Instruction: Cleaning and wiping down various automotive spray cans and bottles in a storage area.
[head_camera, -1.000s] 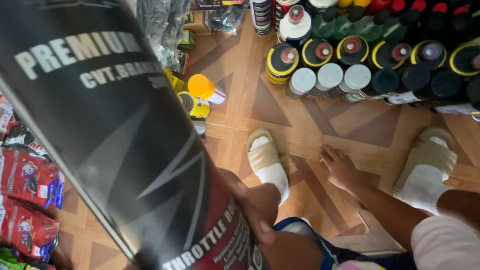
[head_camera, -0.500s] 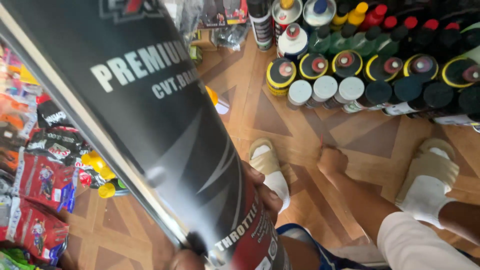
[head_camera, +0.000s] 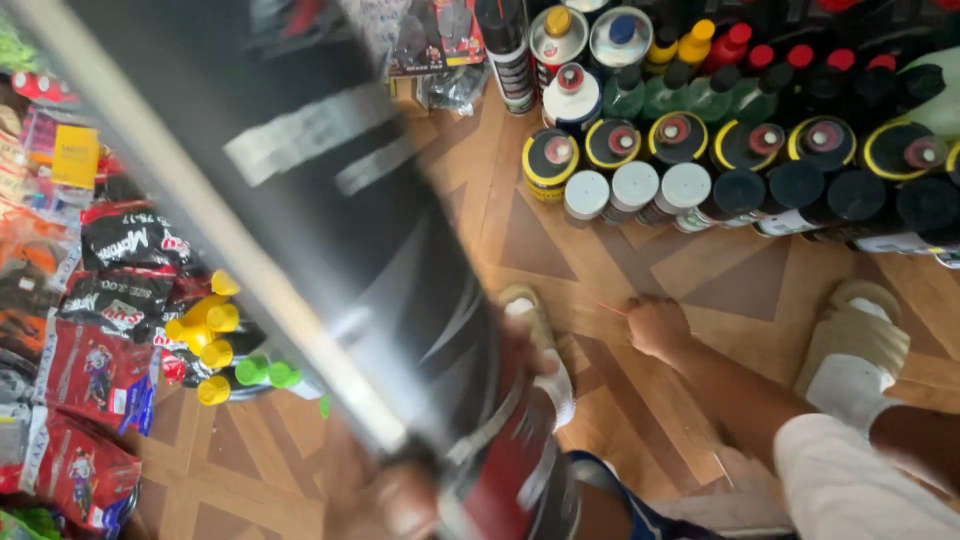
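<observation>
The left hand (head_camera: 520, 370) has its fingers wrapped round a long black box (head_camera: 300, 230) with a red lower end (blurred, so its surface detail is lost); the box slants across the near left and hides much of the floor. The right hand (head_camera: 655, 325) rests on the wooden floor (head_camera: 620, 250) with fingers curled loosely, holding nothing. Far right stand rows of round-capped bottles (head_camera: 740, 150). Glossy packets (head_camera: 100, 350) and yellow-capped bottles (head_camera: 205, 335) lie left. Beige sandals (head_camera: 860, 335) flank the hand.
</observation>
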